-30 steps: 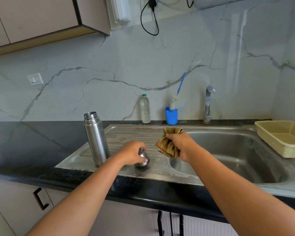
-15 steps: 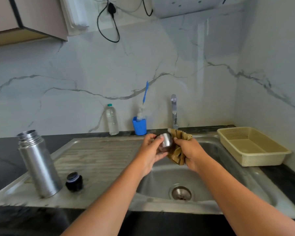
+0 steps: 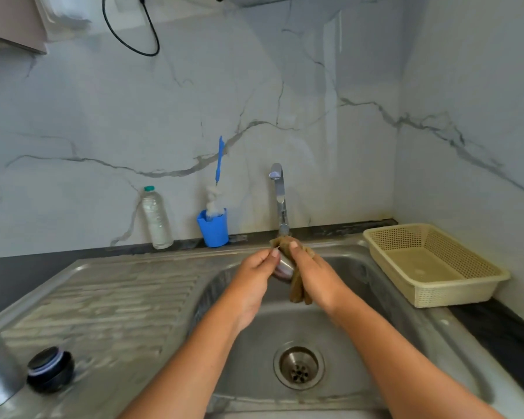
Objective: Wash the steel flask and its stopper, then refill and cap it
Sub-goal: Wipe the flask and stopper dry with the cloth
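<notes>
Steel cap, seemingly, pinched by left hand; right hand grips brown cloth.

Both bare forearms are extending forward from the lower edge and angling inward, so the hands are meeting in the middle. The left hand is curling its fingers and thumb round a small steel cup, thumb uppermost. The right hand is gripping a brown cloth and pressing it against that cup, wrist slightly bent.
</notes>
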Tool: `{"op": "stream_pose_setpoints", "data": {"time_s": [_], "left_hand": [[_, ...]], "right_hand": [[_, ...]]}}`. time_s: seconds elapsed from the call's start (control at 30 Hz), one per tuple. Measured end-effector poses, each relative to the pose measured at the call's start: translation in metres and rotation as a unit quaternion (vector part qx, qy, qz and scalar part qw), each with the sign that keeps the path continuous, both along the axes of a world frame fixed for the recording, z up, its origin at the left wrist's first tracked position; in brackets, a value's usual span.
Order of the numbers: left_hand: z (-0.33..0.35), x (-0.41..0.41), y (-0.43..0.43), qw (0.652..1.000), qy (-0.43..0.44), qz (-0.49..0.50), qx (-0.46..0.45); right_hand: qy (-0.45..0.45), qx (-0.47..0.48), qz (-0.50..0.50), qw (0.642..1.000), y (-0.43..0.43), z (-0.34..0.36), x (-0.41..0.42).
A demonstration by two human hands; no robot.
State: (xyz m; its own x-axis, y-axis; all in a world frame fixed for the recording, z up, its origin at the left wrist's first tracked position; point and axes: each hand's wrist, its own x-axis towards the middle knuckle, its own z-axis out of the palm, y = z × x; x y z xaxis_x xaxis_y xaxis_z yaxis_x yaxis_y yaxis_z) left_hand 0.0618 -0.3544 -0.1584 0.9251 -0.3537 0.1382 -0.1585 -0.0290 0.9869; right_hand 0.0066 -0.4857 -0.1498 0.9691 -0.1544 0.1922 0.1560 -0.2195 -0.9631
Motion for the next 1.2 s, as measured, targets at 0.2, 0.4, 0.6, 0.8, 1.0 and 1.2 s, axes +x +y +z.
{"op": "stream_pose_setpoints", "data": {"time_s": [0.2, 0.4, 0.6, 0.8, 1.0, 1.2], "left_hand": [[-0.003, 0.007, 0.006, 0.995, 0.045, -0.008, -0.092], [-0.004, 0.006, 0.002, 0.991, 0.053, -0.008, -0.125], [-0.007, -0.001, -0.004, 0.996, -0.029, -0.022, -0.08], [-0.006, -0.005, -0.005, 0.986, -0.156, -0.022, 0.063], [-0.011, 0.003, 0.0, 0.917, -0.286, -0.02, 0.276], [-0.013, 0.003, 0.001, 0.82, -0.388, -0.035, 0.419]], "right_hand": [[-0.053, -0.109, -0.001, 0.993, 0.008, -0.006, -0.004], [-0.076, -0.147, -0.02, 0.986, 0.015, -0.003, 0.001], [0.064, 0.193, -0.012, 0.979, -0.002, 0.007, -0.005], [0.156, 0.384, -0.019, 0.91, -0.016, 0.008, -0.006], [0.223, 0.422, -0.043, 0.878, -0.033, 0.009, -0.006], [0.18, 0.364, -0.054, 0.912, -0.032, 0.01, -0.001]]}}
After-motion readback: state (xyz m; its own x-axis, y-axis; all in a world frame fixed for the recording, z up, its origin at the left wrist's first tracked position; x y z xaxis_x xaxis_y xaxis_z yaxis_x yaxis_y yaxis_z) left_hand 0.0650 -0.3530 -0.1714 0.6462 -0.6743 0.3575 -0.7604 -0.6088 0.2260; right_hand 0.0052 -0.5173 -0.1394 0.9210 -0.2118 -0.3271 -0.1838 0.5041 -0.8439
